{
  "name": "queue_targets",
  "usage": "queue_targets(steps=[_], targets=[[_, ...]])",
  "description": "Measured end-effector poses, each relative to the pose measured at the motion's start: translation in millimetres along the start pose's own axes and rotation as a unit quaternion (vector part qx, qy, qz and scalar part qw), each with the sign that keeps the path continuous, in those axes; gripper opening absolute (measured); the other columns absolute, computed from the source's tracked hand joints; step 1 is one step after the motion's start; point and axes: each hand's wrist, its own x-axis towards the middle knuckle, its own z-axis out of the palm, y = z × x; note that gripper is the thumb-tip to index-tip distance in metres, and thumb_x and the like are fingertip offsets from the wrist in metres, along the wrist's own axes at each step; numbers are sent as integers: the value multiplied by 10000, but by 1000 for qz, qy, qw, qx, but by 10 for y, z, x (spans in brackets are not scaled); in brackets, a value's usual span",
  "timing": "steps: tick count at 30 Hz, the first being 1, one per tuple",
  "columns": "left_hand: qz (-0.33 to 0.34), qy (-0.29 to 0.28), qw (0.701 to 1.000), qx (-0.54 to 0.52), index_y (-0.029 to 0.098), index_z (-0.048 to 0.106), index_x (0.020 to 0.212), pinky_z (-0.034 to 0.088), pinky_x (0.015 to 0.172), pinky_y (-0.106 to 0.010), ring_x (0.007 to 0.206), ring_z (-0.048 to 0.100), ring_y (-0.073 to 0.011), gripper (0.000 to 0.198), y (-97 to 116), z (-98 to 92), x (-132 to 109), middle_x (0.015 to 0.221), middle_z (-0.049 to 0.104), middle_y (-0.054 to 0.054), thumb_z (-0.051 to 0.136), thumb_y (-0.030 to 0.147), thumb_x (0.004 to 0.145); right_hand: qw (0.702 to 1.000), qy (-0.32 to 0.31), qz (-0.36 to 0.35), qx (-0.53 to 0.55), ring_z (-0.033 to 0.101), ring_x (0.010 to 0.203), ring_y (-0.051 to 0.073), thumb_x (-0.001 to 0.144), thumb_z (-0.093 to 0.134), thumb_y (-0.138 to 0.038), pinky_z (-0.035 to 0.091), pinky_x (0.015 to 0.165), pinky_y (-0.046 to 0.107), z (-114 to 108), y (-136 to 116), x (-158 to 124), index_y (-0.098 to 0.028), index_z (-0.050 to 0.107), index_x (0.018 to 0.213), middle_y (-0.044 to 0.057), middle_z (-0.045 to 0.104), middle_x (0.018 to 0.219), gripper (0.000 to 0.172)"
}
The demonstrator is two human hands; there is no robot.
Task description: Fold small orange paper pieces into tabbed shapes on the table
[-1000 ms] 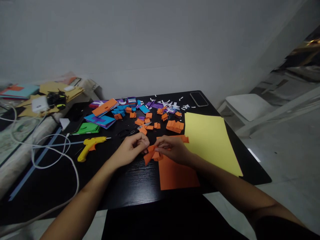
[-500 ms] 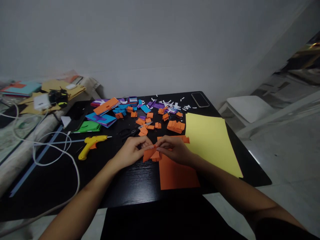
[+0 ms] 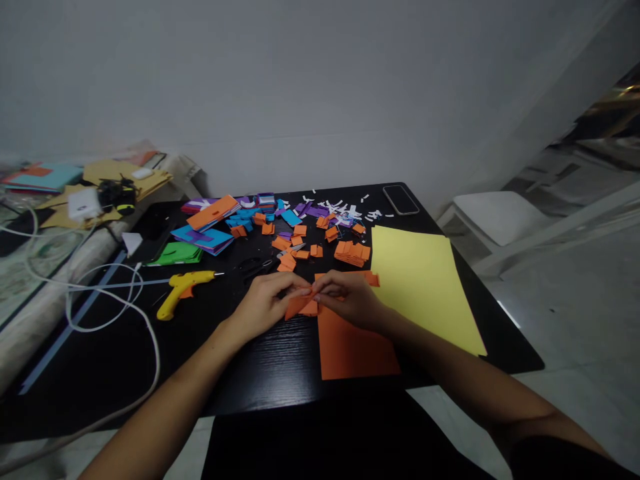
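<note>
Between them, my left hand (image 3: 265, 300) and my right hand (image 3: 350, 299) pinch a small folded piece of orange paper (image 3: 297, 305), fingertips almost meeting at its upper edge. Both hands are closed on it. Another orange folded piece (image 3: 311, 309) shows just beneath it, partly covered. Under my right hand lies a large orange sheet (image 3: 356, 350), flat on the black table (image 3: 260, 380). A yellow sheet stack (image 3: 423, 283) is beside my right forearm. Beyond my hands are a stack of folded orange pieces (image 3: 353, 253) and several loose ones (image 3: 316, 251).
A yellow glue gun (image 3: 183, 290) lies left, near black-handled pliers (image 3: 257, 268). Scissors (image 3: 293, 249) sit among the orange pieces. Blue and purple folded papers (image 3: 203, 239), a green stack (image 3: 177, 253), white scraps (image 3: 343, 212) and a phone (image 3: 401, 199) lie farther back. A white cable (image 3: 150, 333) crosses the left side.
The orange piece in my fingers has tilted and its lower edge has risen slightly. My hands have barely shifted; everything else on the table stays put.
</note>
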Motion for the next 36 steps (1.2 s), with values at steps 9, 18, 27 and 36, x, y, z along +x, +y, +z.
queue_targets(steps=[9, 18, 27, 36], targets=[[-22, 6, 1000, -1, 187, 704, 927, 499, 733, -239, 789, 666, -147, 185, -22, 39, -13, 880, 736, -31, 617, 341, 978, 1000, 7, -2, -11, 759, 768, 166, 870, 712, -246, 633, 711, 290, 17, -45, 4, -188, 713, 908, 51, 738, 903, 70], [-27, -23, 999, 11, 178, 669, 932, 476, 729, -241, 786, 634, -142, 224, -16, 43, -7, 865, 695, -24, 550, 353, 1008, 999, 2, -27, -29, 705, 766, 115, 875, 685, -205, 624, 713, 246, 0, -66, -1, -191, 713, 924, 41, 656, 975, 58], [-13, -7, 1000, 7, 182, 691, 911, 479, 751, -257, 787, 648, -153, 223, -10, 44, 5, 859, 711, -31, 556, 333, 1004, 999, -3, 5, 41, 730, 786, 141, 855, 736, -276, 630, 728, 273, 10, -42, 11, -192, 698, 919, 49, 673, 967, 112], [11, 48, 999, -5, 174, 667, 1040, 504, 831, -290, 921, 656, -185, 237, 59, 15, -20, 1022, 698, -75, 543, 373, 1006, 996, 29, 69, 43, 741, 690, 159, 830, 746, -292, 607, 653, 272, 16, 81, 15, -196, 654, 917, 2, 718, 751, 159]])
